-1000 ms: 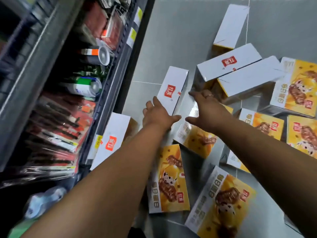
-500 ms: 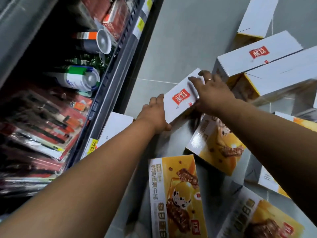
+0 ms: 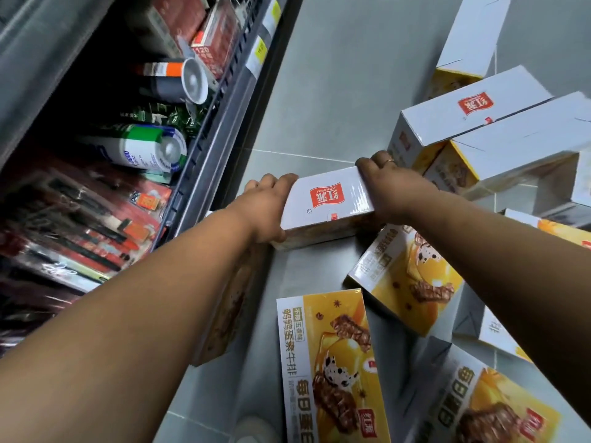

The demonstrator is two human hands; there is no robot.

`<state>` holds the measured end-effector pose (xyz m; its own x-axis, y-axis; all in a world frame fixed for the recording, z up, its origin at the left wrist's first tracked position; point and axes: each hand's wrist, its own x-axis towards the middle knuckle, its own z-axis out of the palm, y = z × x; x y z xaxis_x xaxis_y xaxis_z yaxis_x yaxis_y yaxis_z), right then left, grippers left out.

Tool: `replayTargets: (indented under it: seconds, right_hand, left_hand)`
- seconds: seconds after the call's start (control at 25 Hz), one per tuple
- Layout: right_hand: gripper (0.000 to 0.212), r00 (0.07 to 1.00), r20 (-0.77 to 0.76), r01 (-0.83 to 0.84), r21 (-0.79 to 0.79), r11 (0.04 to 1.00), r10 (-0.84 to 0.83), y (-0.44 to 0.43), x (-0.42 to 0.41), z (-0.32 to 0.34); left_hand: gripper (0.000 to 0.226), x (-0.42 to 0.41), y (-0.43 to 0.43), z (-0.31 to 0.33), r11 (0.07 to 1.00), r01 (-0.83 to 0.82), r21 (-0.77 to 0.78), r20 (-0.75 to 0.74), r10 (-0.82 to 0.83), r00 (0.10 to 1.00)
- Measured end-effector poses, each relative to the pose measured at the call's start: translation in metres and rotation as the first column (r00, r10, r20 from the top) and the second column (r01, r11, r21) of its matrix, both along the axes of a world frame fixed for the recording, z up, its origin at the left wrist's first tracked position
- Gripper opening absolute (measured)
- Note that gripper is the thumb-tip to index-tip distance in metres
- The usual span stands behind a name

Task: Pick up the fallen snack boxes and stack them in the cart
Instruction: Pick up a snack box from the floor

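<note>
Head view shows the left grip [image 3: 268, 206] and right grip [image 3: 395, 190] holding the ends of a white snack box [image 3: 329, 199], with more boxes [image 3: 473, 113] beside the right grip.

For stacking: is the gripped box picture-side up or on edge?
On edge: the box shows its white logo side upward; left hand and right hand grip its ends.

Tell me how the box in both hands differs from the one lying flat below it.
The held box turns its white side with the red logo up; the floor box shows its yellow picture face. The held box is gripped at its ends by the left hand and right hand; the floor box lies untouched. The held box runs crosswise, the floor box lengthwise. Both carry the same red logo.
</note>
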<state>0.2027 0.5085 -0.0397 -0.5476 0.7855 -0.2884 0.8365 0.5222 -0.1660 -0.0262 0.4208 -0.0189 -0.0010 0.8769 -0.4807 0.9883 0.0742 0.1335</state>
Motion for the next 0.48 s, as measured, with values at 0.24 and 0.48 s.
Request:
replayTargets:
  seconds: [0.24,0.48]
  right_hand:
    - [0.090,0.994,-0.094,0.063,0.005,0.998,-0.062,-0.005,0.017,0.080]
    - [0.095,0.976,-0.130,0.167,-0.073,0.983,-0.175,-0.029,0.052,0.244]
  left_hand:
    - [0.108,-0.001,0.010,0.085,0.999,0.008,0.054,0.060,-0.011,0.998]
    - [0.106,0.008,0.006,0.232,0.995,0.044,0.092,0.203,-0.062,0.977]
